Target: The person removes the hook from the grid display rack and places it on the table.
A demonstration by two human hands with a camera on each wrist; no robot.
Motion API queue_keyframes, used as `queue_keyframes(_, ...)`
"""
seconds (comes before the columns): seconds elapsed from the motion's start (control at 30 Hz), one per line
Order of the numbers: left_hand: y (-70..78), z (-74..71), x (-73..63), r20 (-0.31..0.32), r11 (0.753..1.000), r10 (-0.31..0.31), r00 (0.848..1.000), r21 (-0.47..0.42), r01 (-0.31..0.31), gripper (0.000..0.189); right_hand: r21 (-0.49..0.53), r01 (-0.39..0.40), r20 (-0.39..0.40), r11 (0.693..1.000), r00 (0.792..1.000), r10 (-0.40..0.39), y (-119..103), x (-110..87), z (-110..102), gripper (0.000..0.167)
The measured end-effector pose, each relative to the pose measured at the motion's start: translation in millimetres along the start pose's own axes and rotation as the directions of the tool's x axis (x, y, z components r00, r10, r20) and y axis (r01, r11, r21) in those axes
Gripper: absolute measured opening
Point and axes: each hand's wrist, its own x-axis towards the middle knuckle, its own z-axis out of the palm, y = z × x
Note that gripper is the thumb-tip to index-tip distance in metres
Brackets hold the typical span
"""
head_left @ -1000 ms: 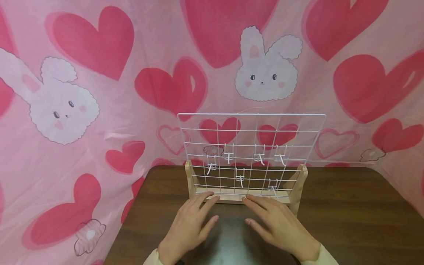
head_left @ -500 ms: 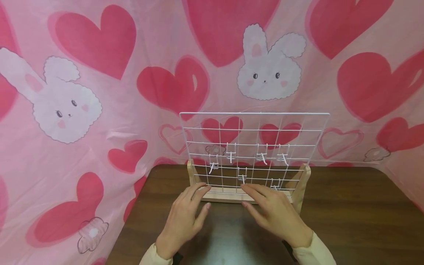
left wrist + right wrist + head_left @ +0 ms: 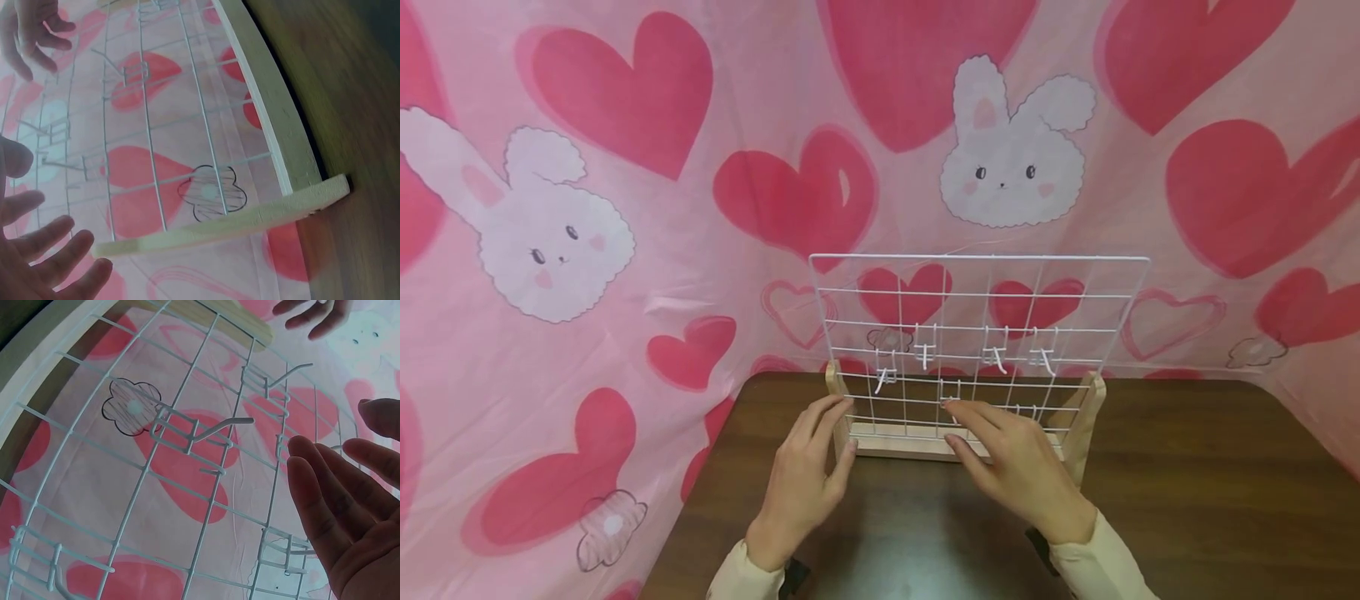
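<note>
In the head view, a white wire grid (image 3: pixel 977 327) stands in a pale wooden stand (image 3: pixel 902 444) toward the back of a dark wood-grain table (image 3: pixel 1210 483). The left hand (image 3: pixel 805 471) is at the stand's left end and the right hand (image 3: pixel 1018 467) before the grid's lower middle, its fingers hiding parts of the lower hooks. Both hands have extended, relaxed fingers and grip nothing; whether fingertips touch wire is unclear here. A gap separates the hands. Tabletop runs wide right of the stand, narrower to its left, and its rounded far corners meet pink cloth (image 3: pixel 752 75) printed with hearts and rabbits.

The left wrist view adds the stand's end piece (image 3: pixel 219 228), flat and blunt-ended, joined to the long base bar. The left hand's spread fingertips are near that end piece; a flower outline shows through the square-cornered mesh.

The right wrist view best shows the hooks' build: a hook (image 3: pixel 187 431) has a boxy wire bracket with one bent, round-ended prong. The right fingers lie nearly straight alongside the mesh.
</note>
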Motion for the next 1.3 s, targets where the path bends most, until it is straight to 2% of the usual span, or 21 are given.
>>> queue_keyframes(0.2,-9.1,2.4,1.9,-0.054,0.997,-0.058,0.997,-0.059,0.055,0.059,0.022,-0.011,-0.005,1.0,1.0,0.011,0,3.7,2,0.04)
queue_keyframes(0.3,-12.8,5.1,3.5,-0.06,0.987,-0.111,0.992,-0.123,0.103,0.062,0.033,-0.022,-0.006,0.999,1.0,0.023,1,6.7,1,0.036)
queue_keyframes(0.43,-18.8,7.3,6.3,-0.062,0.974,-0.151,0.987,-0.18,0.138,0.065,0.032,-0.023,-0.012,0.999,1.0,0.023,2,10.1,2,0.036)
queue_keyframes(0.7,-29.2,9.1,10.9,-0.055,0.958,-0.193,0.98,-0.226,0.176,0.064,0.019,-0.044,-0.021,0.999,0.999,0.044,2,17.0,5,0.034)
queue_keyframes(0.9,-35.6,15.9,14.7,-0.038,0.949,-0.215,0.976,-0.244,0.2,0.063,0.02,-0.058,-0.055,0.998,0.997,0.059,2,21.8,10,0.036)
queue_keyframes(1.07,-42.8,20.4,21.6,-0.027,0.931,-0.249,0.968,-0.282,0.232,0.058,0.039,-0.057,-0.093,0.998,0.994,0.06,4,29.6,17,0.044)
queue_keyframes(1.3,-46.9,24.8,31.1,-0.002,0.909,-0.261,0.965,-0.336,0.245,0.053,0.039,-0.075,-0.109,0.996,0.991,0.079,6,37.4,20,0.039)
